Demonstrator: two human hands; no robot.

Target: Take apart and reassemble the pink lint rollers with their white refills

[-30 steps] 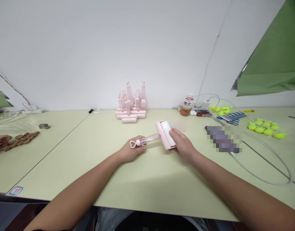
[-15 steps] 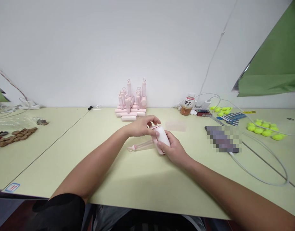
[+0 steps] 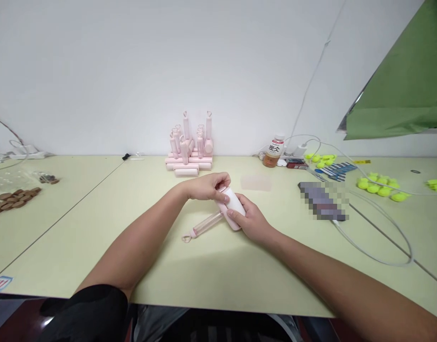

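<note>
Between my hands is a pink-and-white lint roller (image 3: 235, 201), tilted above the table. My right hand (image 3: 253, 217) wraps round its lower right side, thumb across the front. Closed at the upper end, my left hand (image 3: 211, 186) has its thumb against the pink rim and its other fingers curled over the top. A clear pink handle (image 3: 207, 224) with a heart-shaped loop extends down to the left from the roller. Whether it is joined to the roller is hidden.
Several similar lint rollers (image 3: 188, 160) stand stacked by the wall, handles upright. A pale pink translucent piece (image 3: 255, 182) lies behind my right hand. To the right are a drink bottle (image 3: 274, 151), a phone (image 3: 321, 202) on a cable, and yellow-green items (image 3: 384, 186). Brown discs (image 3: 15, 201) lie left.
My left fingers have curled in more tightly over the roller's upper end. The handle now angles more steeply down to the left. The whole view has shifted slightly.
</note>
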